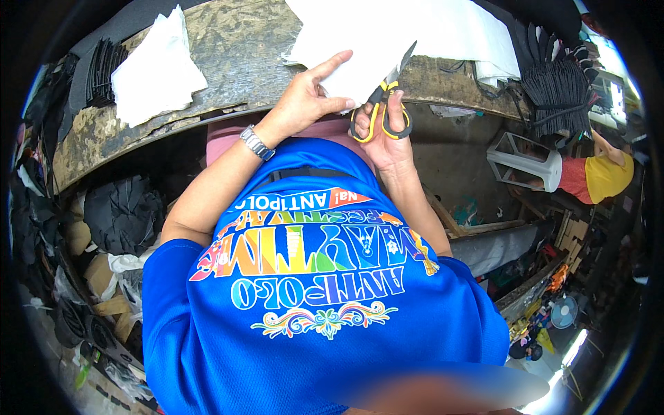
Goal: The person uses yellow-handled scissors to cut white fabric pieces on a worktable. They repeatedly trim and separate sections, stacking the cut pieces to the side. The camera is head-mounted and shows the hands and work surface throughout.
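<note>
My right hand [387,135] grips scissors [381,104] with black and yellow handles, fingers and thumb through the loops. Their blades point away from me over the edge of a large white sheet [443,28] on the worktable. On the left side of that sheet lies my left hand [308,97], its index finger stretched over the white material and its thumb held apart near the sheet's front corner. The remaining fingers of this hand are mostly hidden. A metal-band watch [256,142] circles my left wrist.
The worn wooden worktable [235,52] carries a stack of white pieces [155,72] at left. Bundled black pieces sit at its left end [105,72] and right end [559,90]. A white stool [550,169] stands at right, near another person in yellow [609,176]. Black scraps [124,214] lie lower left.
</note>
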Available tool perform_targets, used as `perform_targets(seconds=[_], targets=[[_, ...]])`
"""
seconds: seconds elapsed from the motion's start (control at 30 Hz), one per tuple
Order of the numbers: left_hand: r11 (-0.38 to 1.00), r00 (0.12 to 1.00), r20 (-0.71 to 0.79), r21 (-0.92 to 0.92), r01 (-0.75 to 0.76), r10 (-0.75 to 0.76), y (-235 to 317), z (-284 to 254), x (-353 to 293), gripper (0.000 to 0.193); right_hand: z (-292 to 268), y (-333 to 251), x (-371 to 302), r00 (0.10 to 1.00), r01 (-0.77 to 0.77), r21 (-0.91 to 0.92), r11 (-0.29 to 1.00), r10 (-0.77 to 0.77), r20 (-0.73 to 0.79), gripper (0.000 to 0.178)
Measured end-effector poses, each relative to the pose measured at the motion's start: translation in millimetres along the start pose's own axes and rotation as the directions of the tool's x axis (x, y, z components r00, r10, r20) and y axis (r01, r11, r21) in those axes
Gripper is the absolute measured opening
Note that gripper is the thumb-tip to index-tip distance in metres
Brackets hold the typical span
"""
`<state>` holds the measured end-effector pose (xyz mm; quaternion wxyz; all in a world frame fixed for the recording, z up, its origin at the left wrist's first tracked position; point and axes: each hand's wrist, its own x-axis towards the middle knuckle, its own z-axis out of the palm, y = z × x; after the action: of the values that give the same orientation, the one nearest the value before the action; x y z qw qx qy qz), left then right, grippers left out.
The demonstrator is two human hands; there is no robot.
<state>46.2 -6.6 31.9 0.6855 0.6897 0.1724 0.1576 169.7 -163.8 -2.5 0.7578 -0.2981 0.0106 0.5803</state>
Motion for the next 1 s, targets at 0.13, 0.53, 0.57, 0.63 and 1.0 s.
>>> perform_targets(seconds=[0.13,0.53,0.57,0.63,1.0], targets=[[0.998,0.998,0.024,0.04,0.049,-0.05,4,-3,-2,0.08,-5,-4,0,0.999,0.031,-0.087,0.996,-0.029,0.022,0.041],[0.998,1.0,-0.016,0.053,0.022,-0.021,1,-6,-5,0.081,4,-17,-12,0.985,-0.081,-0.072,0.994,0.091,0.147,0.059],[0.997,0.999,-0.008,0.064,0.034,-0.033,1,-7,-5,0.081,4,-18,-14,0.982,-0.105,-0.075,0.992,0.116,0.152,0.06],[0.997,0.999,0.005,0.067,0.046,-0.046,2,-7,-5,0.08,6,-18,-15,0.959,-0.204,-0.039,0.978,0.208,0.191,0.065],[0.998,0.996,0.089,0.056,0.018,-0.023,6,-5,-8,0.08,7,-31,-7,0.988,-0.035,-0.191,0.981,0.063,0.144,0.061]])
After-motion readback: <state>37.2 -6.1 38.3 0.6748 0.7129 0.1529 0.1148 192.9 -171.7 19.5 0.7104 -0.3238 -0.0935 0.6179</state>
